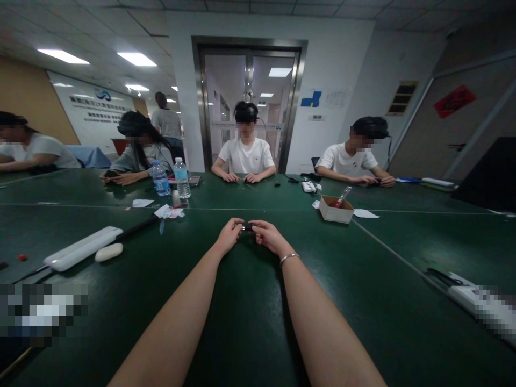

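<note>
Both arms reach forward over the dark green table point(242, 301). A small black object point(248, 227) with a shiny metal-looking left end is held between my hands, just above or on the tabletop. My left hand point(230, 235) is closed in a pinch at its metal end. At the dark right end, my right hand point(267, 235) pinches it between thumb and fingers; a silver bracelet point(289, 259) circles that wrist. The object is too small to identify.
Ahead right stands a small open box point(336, 209). Two bottles point(182, 178), paper scraps point(169, 212) and a white power strip point(84, 248) lie or stand leftward, near a white oval object point(108, 252). Several people wearing headsets sit around the table.
</note>
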Available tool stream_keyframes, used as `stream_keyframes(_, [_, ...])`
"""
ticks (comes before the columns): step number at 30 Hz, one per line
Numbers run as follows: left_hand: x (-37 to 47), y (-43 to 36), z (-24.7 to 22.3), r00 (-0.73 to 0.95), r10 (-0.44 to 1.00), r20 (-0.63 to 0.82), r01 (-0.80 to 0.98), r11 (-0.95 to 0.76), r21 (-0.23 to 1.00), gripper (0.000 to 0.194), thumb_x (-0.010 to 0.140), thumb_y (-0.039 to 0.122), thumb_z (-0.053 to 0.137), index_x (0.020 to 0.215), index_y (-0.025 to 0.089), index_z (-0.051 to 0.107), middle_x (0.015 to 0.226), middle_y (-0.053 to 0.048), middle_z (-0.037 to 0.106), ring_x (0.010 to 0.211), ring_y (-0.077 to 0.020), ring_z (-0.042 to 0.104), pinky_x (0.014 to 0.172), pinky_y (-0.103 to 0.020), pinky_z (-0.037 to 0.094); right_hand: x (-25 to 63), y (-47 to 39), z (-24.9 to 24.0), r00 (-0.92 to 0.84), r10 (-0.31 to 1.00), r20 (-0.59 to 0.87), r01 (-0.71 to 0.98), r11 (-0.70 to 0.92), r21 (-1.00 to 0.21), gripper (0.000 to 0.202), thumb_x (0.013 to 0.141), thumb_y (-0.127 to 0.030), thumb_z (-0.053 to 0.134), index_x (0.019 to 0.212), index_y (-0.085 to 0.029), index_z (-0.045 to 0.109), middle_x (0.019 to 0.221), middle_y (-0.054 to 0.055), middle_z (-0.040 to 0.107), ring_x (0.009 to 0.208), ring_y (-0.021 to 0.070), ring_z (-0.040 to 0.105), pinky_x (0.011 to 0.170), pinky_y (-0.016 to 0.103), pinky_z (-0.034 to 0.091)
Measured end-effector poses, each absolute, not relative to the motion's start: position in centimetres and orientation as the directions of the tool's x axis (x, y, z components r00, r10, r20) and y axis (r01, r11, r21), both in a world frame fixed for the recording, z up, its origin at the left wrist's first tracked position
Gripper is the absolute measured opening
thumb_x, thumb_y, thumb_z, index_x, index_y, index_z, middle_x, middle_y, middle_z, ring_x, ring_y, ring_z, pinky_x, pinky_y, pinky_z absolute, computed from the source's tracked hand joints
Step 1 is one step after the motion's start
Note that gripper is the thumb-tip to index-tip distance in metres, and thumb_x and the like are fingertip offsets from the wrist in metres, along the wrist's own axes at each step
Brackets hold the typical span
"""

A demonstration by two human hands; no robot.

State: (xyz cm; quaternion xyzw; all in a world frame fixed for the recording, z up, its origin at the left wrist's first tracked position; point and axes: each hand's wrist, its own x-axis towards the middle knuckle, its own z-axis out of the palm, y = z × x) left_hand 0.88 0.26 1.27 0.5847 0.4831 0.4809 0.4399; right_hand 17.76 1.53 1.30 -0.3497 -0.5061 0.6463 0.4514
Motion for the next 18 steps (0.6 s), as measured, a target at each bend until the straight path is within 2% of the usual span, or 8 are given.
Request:
stream_keyframes(4, [0.76, 0.40, 1.13, 0.083, 0.986, 0.147, 0.145, -0.158, 0.977, 0.026, 0.079, 0.023, 0.049, 0.103, 0.019, 0.055, 0.068, 0.002, 0.048, 0.054, -0.0084, 0.046, 0.043, -0.017, 0.034, 17.75, 1.39, 1.44, -0.346, 0.938, 0.000, -0.244, -0.090, -0.966, 0.019, 0.079, -0.013, 0.062, 0.098, -0.014, 0.061, 0.067, 0.001, 0.060, 0.042, 0.0044, 0.046, 0.037, 0.013, 0.039])
stream_keyframes(9, [0.65, 0.34, 1.21, 0.065, 0.971, 0.232, 0.121, -0.238, 0.964, 0.028, 0.072, 0.022, 0.053, 0.099, 0.017, 0.056, 0.068, 0.002, 0.049, 0.060, -0.0104, 0.049, 0.047, -0.018, 0.037, 17.78, 1.12, 1.73, -0.362, 0.932, -0.010, -0.249, -0.107, -0.963, 0.010, 0.083, -0.020, 0.060, 0.087, -0.011, 0.059, 0.060, 0.003, 0.061, 0.038, 0.0054, 0.046, 0.035, 0.013, 0.038])
stream_keyframes(13, [0.57, 0.20, 1.46, 0.053, 0.950, 0.307, 0.094, -0.311, 0.946, 0.027, 0.066, 0.019, 0.056, 0.093, 0.016, 0.059, 0.070, 0.001, 0.051, 0.062, -0.0103, 0.049, 0.052, -0.019, 0.038, 17.80, 1.12, 1.78, -0.374, 0.927, -0.018, -0.213, -0.105, -0.971, 0.020, 0.085, -0.029, 0.060, 0.080, -0.010, 0.056, 0.059, 0.004, 0.062, 0.037, 0.0061, 0.047, 0.034, 0.014, 0.039])
stream_keyframes(18, [0.41, 0.27, 1.39, 0.063, 0.945, 0.322, 0.074, -0.326, 0.943, 0.029, 0.064, 0.016, 0.056, 0.092, 0.015, 0.060, 0.071, 0.000, 0.051, 0.062, -0.0099, 0.048, 0.053, -0.020, 0.038, 17.64, 1.30, 1.72, -0.378, 0.925, -0.046, -0.196, -0.128, -0.972, 0.025, 0.087, -0.033, 0.059, 0.080, -0.009, 0.057, 0.056, 0.004, 0.061, 0.036, 0.0058, 0.046, 0.033, 0.014, 0.039])
